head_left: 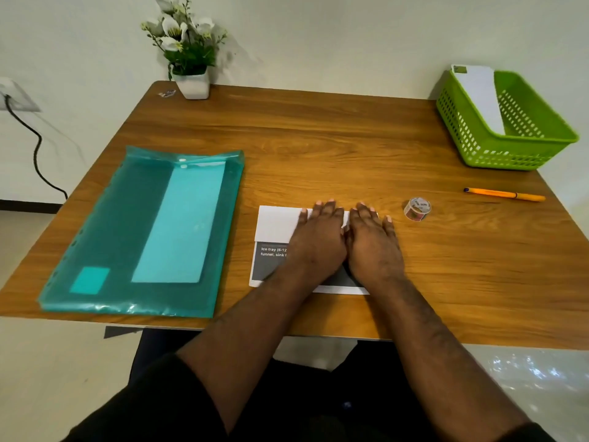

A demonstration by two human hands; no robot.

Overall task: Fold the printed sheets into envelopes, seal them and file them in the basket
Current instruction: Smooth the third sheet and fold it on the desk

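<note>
Because the fold needs a sharp crease, I press my left hand [318, 232] and right hand [371, 236] flat, fingers spread, palms down on the printed sheet [274, 224]; neither hand grips anything. It lies on the worktop [318, 148] under my palms, its white upper flap turned over a dark printed panel with white lettering, partly hidden by my wrists. Just right of my right hand sits the tape roll [417, 209], probably for sealing. Far beyond it, the green basket [510, 148] holds one white envelope [479, 94].
</note>
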